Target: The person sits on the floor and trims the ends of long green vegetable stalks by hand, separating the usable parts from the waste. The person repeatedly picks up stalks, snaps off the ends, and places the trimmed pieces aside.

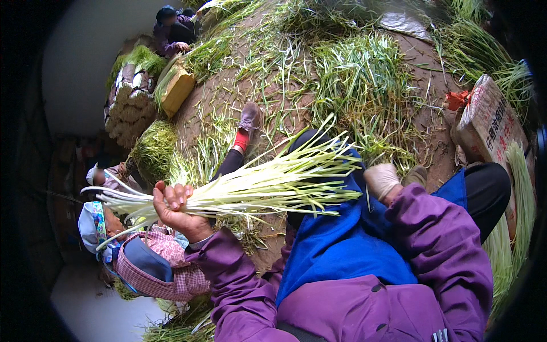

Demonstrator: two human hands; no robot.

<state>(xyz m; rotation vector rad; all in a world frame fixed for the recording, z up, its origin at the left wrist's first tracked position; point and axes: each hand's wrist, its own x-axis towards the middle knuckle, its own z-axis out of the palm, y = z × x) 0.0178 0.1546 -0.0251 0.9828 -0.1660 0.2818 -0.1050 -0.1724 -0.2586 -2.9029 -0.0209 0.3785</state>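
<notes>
My left hand, bare, is closed around the white stem ends of a bunch of long, pale yellow-green leafy stalks. The bunch lies sideways above my lap, its leaf tips fanned to the right over my blue apron. A few white stems stick out left of my fist. My right hand, in a pale glove, is beside the leaf tips with its fingers curled. A thin pale stalk hangs at its lower edge; whether the fingers grip it is hidden.
Loose green leaves cover much of the earth floor. A printed sack and more long stalks are at right. Stacked bundles and a yellow block-shaped object stand upper left. A co-worker sits close at left; others are farther off.
</notes>
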